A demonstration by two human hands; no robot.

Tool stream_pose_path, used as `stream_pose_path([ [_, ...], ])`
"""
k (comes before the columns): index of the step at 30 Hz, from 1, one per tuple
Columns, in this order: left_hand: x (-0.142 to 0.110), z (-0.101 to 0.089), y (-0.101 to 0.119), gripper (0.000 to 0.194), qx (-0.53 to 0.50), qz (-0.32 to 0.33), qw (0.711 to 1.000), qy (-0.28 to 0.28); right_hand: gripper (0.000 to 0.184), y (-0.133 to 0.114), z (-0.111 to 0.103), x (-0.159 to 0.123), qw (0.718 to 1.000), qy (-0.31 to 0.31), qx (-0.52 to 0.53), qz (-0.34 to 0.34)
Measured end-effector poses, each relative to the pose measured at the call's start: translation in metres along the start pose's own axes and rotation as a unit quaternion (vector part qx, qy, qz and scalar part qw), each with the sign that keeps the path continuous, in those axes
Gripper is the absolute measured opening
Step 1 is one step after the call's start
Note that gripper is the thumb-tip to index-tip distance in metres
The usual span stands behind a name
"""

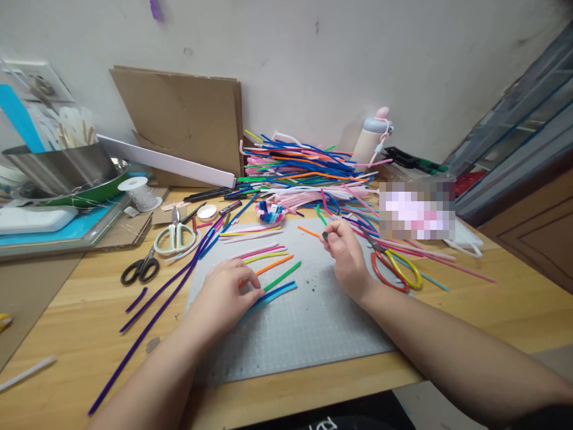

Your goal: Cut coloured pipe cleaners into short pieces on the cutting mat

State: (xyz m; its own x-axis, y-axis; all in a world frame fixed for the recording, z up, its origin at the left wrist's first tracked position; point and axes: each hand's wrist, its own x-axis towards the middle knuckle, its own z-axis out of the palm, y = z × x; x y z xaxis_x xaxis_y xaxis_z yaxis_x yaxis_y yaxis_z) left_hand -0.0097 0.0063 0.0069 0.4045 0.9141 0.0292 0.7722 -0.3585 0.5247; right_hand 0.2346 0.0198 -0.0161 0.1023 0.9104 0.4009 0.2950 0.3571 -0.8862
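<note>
My left hand [230,289] rests low over a row of short pipe cleaners on the grey cutting mat [286,340]. Its bent fingertips come together at the near end of the green pipe cleaner [283,276]. Beside that one lie an orange pipe cleaner [275,263] and blue pipe cleaners [280,289], partly covered by my fingers. My right hand [349,257] is raised over the mat's right side, thumb and forefinger pinching a small dark piece [325,236] whose kind I cannot make out. Another orange strip [308,231] reaches toward those fingertips.
A large heap of coloured pipe cleaners [308,167] lies at the back. Red-and-yellow scissors [394,269] are right of my right hand. White scissors [174,236], black scissors [141,269] and long purple pipe cleaners [152,310] lie left. A striped ring [270,212] sits behind the mat.
</note>
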Motion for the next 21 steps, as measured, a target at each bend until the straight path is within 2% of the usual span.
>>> stream_pose_path([
  [3,-0.002,0.001,0.000,0.008,0.014,0.013,0.998,-0.052,0.022,0.000,0.000,0.000,1.000,-0.004,0.004,-0.002],
  [13,-0.004,0.004,0.011,0.008,-0.033,0.002,0.992,-0.124,0.022,-0.001,0.001,0.000,1.000,-0.011,0.017,-0.003],
  [21,-0.006,0.005,0.011,0.007,-0.010,0.025,0.991,-0.129,0.021,0.002,0.001,-0.001,0.998,-0.070,0.003,-0.001],
])
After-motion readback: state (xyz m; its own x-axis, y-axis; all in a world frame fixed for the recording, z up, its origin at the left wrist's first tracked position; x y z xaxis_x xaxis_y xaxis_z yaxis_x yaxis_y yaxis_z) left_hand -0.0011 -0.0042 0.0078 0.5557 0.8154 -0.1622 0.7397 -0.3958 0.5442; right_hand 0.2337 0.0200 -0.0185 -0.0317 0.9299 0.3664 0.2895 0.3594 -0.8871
